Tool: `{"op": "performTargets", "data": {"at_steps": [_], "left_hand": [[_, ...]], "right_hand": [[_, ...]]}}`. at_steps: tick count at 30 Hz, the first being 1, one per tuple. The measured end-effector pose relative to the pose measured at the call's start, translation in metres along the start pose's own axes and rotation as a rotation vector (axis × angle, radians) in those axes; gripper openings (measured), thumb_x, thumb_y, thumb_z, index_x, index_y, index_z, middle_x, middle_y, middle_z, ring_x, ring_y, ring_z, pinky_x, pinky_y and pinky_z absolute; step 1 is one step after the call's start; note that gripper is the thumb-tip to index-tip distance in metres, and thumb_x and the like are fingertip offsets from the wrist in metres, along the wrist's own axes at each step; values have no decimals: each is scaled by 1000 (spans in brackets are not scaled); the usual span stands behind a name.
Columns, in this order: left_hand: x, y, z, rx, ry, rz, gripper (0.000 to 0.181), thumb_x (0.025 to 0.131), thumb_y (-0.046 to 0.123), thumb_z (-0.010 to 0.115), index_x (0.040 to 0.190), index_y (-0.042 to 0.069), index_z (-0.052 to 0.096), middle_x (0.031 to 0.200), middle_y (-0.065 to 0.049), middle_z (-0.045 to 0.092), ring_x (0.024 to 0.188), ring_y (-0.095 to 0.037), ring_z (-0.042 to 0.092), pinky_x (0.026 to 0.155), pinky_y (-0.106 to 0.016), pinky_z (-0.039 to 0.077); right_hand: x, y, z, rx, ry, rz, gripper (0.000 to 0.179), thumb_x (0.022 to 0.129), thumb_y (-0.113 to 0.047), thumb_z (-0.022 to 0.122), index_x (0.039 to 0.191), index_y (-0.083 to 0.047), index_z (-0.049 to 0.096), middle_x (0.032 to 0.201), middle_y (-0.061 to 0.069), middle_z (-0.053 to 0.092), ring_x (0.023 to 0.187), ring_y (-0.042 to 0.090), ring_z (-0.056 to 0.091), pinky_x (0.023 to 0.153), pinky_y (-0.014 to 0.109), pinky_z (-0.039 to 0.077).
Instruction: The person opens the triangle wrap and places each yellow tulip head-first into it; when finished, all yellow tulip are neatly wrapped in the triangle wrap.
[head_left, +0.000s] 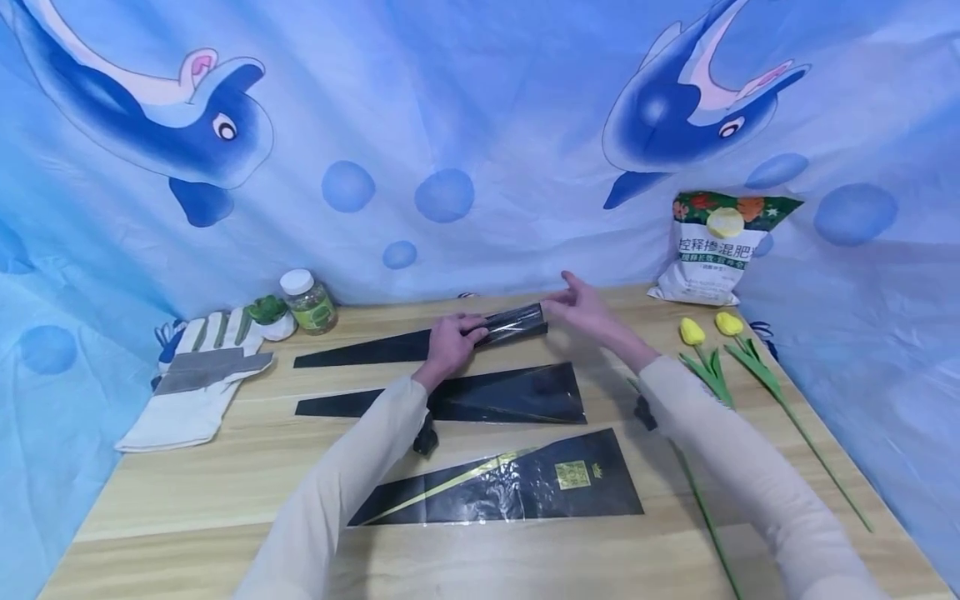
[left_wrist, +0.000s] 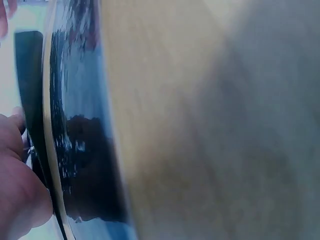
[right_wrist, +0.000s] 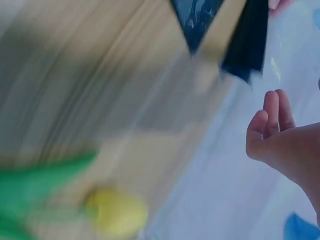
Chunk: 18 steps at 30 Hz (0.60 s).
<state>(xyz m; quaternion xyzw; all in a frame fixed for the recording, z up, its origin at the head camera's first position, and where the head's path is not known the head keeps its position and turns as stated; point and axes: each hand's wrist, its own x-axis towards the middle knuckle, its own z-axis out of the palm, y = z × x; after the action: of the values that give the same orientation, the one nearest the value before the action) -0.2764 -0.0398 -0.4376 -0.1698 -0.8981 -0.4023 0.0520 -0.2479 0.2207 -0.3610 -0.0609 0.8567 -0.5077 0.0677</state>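
Three long, tapered black plastic flower sleeves lie across the wooden table in the head view. My left hand (head_left: 452, 343) grips the farthest sleeve (head_left: 517, 323) near its middle, thumb and fingers over it. This sleeve's wide right end is rounded up like a tube. Just past that end my right hand (head_left: 588, 317) is raised, fingers apart from the plastic. In the right wrist view, the right hand's fingers (right_wrist: 271, 112) are loosely bent with nothing between them. The middle sleeve (head_left: 517, 393) lies below the left wrist, and the near sleeve (head_left: 525, 483) has gold print.
Yellow tulips (head_left: 692, 332) with green stems lie at the right, one partly under the right forearm. A fertilizer bag (head_left: 708, 250) stands at the back right. White-and-grey gloves (head_left: 195, 375), a small potted succulent (head_left: 272, 317) and a white-lidded jar (head_left: 311, 304) are at the left.
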Motion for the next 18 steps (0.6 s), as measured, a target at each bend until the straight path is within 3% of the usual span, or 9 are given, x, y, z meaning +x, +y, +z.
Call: {"op": "performTargets", "data": {"at_steps": [4,9,14,18], "left_hand": [[0,-3,1,21,-20,11,23,97,18,69,116,7,76,127,-9,67,134,-33,48,113,-47,33],[2,-6,-3,125,-110,11,39,95,28,71,129,7,68,140,-9,58,142,-33,36,119,-51,14],[4,-4,2,178,-185,-8,40,96,29,69,130,9,66,147,-7,52,146,-31,28,119,-53,5],[5,-2,4,157,-170,-39,32,96,27,69,123,10,71,144,-5,53,146,-28,29,120,-53,5]], "right_hand": [[-30,4,-32,-87,8,-27,79,101,-20,61,158,1,11,132,24,59,120,39,57,101,50,45],[-60,17,-57,-155,34,-11,69,102,-24,58,155,5,24,124,26,61,113,38,59,95,50,48],[-66,27,-53,-126,33,25,63,102,-24,59,152,4,32,118,24,63,108,37,63,93,50,50],[-49,25,-34,-48,13,51,61,101,-19,60,151,3,34,120,25,62,109,38,64,95,50,51]]}}
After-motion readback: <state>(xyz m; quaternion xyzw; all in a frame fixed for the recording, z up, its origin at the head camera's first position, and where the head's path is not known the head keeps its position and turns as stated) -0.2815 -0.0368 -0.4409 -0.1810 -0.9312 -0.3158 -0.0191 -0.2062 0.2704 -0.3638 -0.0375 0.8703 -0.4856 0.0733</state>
